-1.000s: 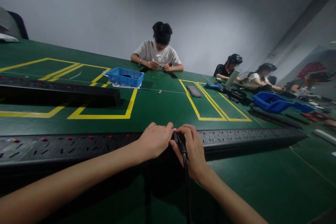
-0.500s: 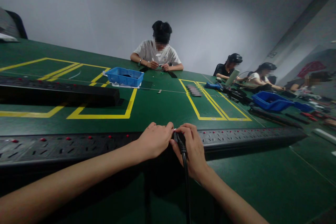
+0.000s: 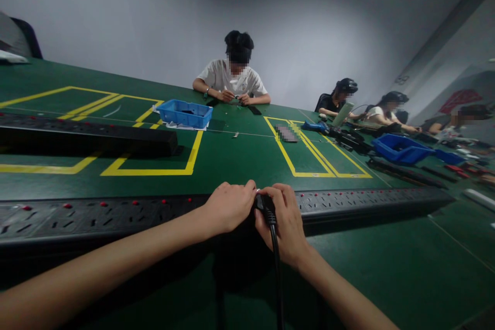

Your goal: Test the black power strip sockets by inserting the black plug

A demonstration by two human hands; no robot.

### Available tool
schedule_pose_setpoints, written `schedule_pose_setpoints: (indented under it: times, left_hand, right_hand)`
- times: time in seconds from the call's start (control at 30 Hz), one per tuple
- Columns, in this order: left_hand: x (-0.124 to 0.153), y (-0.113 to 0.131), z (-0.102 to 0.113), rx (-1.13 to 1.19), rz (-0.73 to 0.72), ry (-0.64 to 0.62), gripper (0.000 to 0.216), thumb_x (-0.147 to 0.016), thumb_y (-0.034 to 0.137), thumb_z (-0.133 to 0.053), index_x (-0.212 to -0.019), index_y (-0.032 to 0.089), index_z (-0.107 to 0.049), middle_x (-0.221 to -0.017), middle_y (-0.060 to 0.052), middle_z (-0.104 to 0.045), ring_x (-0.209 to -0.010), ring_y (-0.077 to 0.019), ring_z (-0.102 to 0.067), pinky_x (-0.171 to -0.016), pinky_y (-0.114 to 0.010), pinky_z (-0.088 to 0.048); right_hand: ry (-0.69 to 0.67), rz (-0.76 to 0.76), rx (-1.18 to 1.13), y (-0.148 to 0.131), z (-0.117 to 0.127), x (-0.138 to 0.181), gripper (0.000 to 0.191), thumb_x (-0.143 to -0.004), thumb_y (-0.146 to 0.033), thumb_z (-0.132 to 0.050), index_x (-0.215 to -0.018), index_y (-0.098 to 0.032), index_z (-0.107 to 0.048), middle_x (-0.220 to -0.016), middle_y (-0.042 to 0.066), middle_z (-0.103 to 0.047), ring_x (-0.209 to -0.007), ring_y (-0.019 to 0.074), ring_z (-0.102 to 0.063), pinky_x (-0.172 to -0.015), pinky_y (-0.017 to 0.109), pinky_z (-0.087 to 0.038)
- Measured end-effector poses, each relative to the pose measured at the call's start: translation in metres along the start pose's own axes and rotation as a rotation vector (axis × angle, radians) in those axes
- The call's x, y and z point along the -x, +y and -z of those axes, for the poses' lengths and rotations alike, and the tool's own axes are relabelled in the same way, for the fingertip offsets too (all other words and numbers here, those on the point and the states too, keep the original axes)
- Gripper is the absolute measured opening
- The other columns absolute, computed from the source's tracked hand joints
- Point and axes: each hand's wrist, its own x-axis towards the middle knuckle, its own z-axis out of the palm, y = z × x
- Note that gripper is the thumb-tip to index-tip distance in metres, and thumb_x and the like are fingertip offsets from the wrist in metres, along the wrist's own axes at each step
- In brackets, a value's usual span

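A long black power strip (image 3: 367, 201) with red switches lies across the green table in front of me. My left hand (image 3: 228, 206) rests on the strip in a loose fist, fingertips touching the plug. My right hand (image 3: 284, 221) is closed around a black plug (image 3: 266, 202) at the strip, and its black cable (image 3: 277, 278) runs down toward me between my forearms.
A second black power strip (image 3: 88, 134) lies at the left, a blue bin (image 3: 184, 113) behind it. A person in a white shirt (image 3: 232, 80) sits opposite. More people, blue trays (image 3: 398, 148) and tools fill the right. Yellow lines (image 3: 286, 157) mark the table.
Hardly anything has changed: my two hands stay together at the plug on the strip, with only a slight shift of the view.
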Motion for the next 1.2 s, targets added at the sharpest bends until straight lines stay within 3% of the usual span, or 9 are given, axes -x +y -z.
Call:
schedule_pose_setpoints:
  times: [0.23, 0.4, 0.53, 0.67, 0.9, 1.2]
  left_hand:
    - [-0.0008, -0.0025, -0.0034, -0.018, -0.051, -0.006, 0.025, -0.082, 0.018, -0.028, -0.098, 0.015, -0.046, -0.093, -0.011, -0.058, -0.072, -0.026, -0.061, -0.062, -0.04, -0.045]
    - [-0.0012, -0.004, -0.0077, 0.037, -0.031, 0.033, 0.024, -0.081, 0.017, -0.029, -0.099, 0.015, -0.044, -0.088, -0.011, -0.061, -0.076, -0.0266, -0.061, -0.068, -0.041, -0.044]
    - [-0.0021, -0.004, -0.0091, 0.049, -0.015, 0.038, 0.023, -0.083, 0.019, -0.026, -0.096, 0.014, -0.045, -0.081, -0.009, -0.061, -0.071, -0.0266, -0.061, -0.065, -0.041, -0.045]
    - [-0.0009, -0.0033, -0.0066, -0.015, -0.051, 0.024, 0.025, -0.08, 0.016, -0.029, -0.098, 0.014, -0.047, -0.09, -0.011, -0.059, -0.07, -0.0264, -0.061, -0.061, -0.04, -0.045]
    - [0.0003, -0.0026, -0.0055, 0.011, -0.047, 0.021, 0.027, -0.081, 0.016, -0.029, -0.102, 0.014, -0.046, -0.092, -0.012, -0.06, -0.076, -0.025, -0.06, -0.071, -0.041, -0.043]
    - [-0.0012, -0.0024, -0.0042, -0.028, -0.037, 0.004, 0.031, -0.087, 0.021, -0.019, -0.097, 0.016, -0.048, -0.09, -0.011, -0.06, -0.073, -0.0254, -0.061, -0.059, -0.038, -0.046]
  right_hand:
    - [0.021, -0.015, 0.026, -0.0014, -0.0029, -0.0005, 0.028, -0.077, -0.028, -0.051, -0.103, -0.018, -0.046, -0.102, 0.008, -0.045, -0.095, 0.0218, -0.042, -0.086, 0.039, -0.037]
    - [0.062, -0.034, 0.024, -0.0009, -0.0083, -0.0008, 0.025, -0.078, -0.027, -0.052, -0.101, -0.019, -0.046, -0.101, 0.008, -0.045, -0.094, 0.0215, -0.043, -0.085, 0.039, -0.038]
    - [0.081, -0.051, 0.026, -0.0001, -0.0097, -0.0009, 0.023, -0.079, -0.026, -0.05, -0.101, -0.019, -0.046, -0.099, 0.008, -0.046, -0.093, 0.0214, -0.044, -0.084, 0.038, -0.038]
    - [0.016, -0.022, 0.009, -0.0002, -0.0047, -0.0007, 0.028, -0.078, -0.028, -0.052, -0.103, -0.019, -0.045, -0.102, 0.008, -0.045, -0.097, 0.0222, -0.042, -0.086, 0.039, -0.037]
    - [0.063, -0.05, 0.04, -0.0006, -0.0076, -0.0014, 0.023, -0.078, -0.028, -0.05, -0.099, -0.019, -0.047, -0.1, 0.008, -0.046, -0.094, 0.0216, -0.044, -0.084, 0.038, -0.038]
    - [0.053, -0.016, 0.068, 0.0002, -0.0055, 0.0001, 0.029, -0.073, -0.022, -0.05, -0.102, -0.018, -0.046, -0.098, 0.008, -0.047, -0.094, 0.0226, -0.045, -0.082, 0.039, -0.039]
